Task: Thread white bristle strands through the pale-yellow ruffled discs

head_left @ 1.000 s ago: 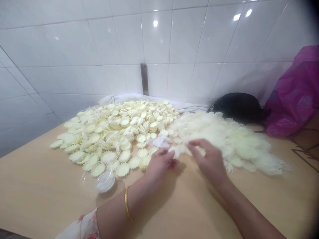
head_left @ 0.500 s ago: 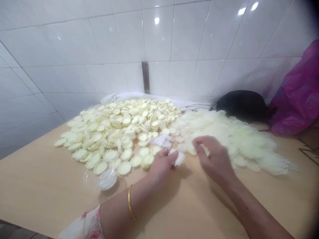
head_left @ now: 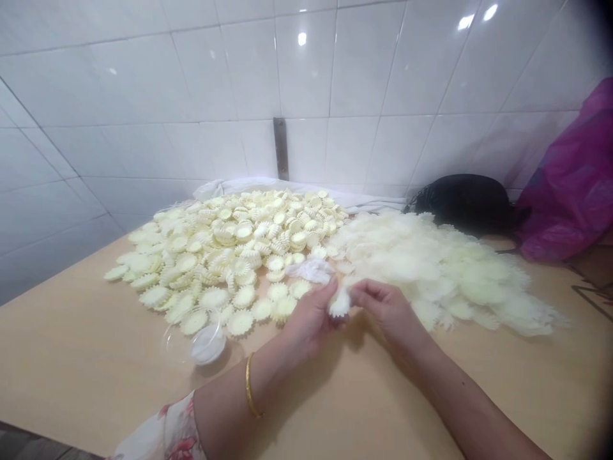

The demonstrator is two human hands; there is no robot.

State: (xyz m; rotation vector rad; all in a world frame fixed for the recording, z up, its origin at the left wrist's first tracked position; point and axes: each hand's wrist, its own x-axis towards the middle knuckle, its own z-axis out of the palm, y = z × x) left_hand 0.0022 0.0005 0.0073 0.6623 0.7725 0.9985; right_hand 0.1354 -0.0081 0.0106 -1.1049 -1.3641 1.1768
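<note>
My left hand pinches a small white frilly piece between its fingers. My right hand curls in beside that piece, and whether its fingertips hold it is hidden. Left of my hands lies a heap of cream scalloped discs. To the right spreads a pile of thin, pale, ruffled pieces. A scrap of white cloth sits just above my left hand. A gold bangle circles my left wrist.
A small clear plastic cup stands on the wooden table by the discs. Behind are white wall tiles, a white cloth, a metal strip, a black bag and a magenta plastic bag.
My hands have come together around the small frilly piece. My right hand has moved left toward it, and the piece now stands upright at my left fingertips.
</note>
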